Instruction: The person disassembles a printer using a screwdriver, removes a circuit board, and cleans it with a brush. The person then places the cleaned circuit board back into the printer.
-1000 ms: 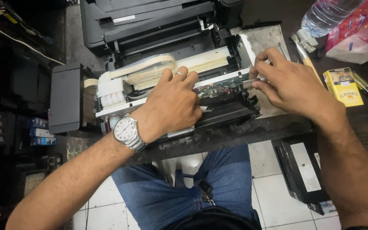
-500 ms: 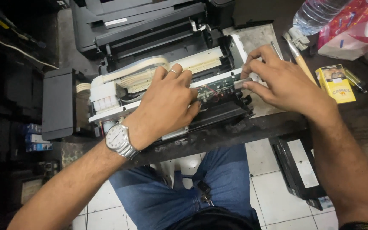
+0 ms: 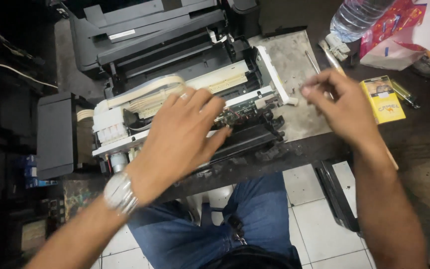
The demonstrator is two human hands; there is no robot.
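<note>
Far left: black detached panel point(image 3: 54, 134) lies flat beside the opened printer mechanism point(image 3: 185, 117), which sits w/ its casing off on the dark workbench point(image 3: 294, 149), mid-frame, in front of a second grey printer body point(image 3: 145, 35) at the back. White ribbon-like tubing point(image 3: 140, 92) arcs over the mechanism's left half toward a white block at its left end. Left hand point(image 3: 180, 137), wristwatch point(image 3: 120, 193) on the wrist, lies palm-down on the mechanism, fingers spread and resting across the white top rail and green circuit board point(image 3: 235, 115), ring on one finger; it presses on, doesn't pinch anything. Right of the mechanism is a bare grey metal plate point(image 3: 294, 65) w/ a thin rod point(image 3: 312, 62) on it. Right hand point(image 3: 347, 107) hovers just right of the mechanism, off it, fingers curled loosely, thumb and index tips close together; motion blur, so can't tell if anything's pinched. Just beside it: yellow carton point(image 3: 381, 99), w/ a small green lighter point(image 3: 403, 93) to its right. Top right: clear plastic bottle point(image 3: 357, 17) and red-pink packaging point(image 3: 399, 30). Below: person's blue jeans point(image 3: 215, 234), white floor tiles.
</note>
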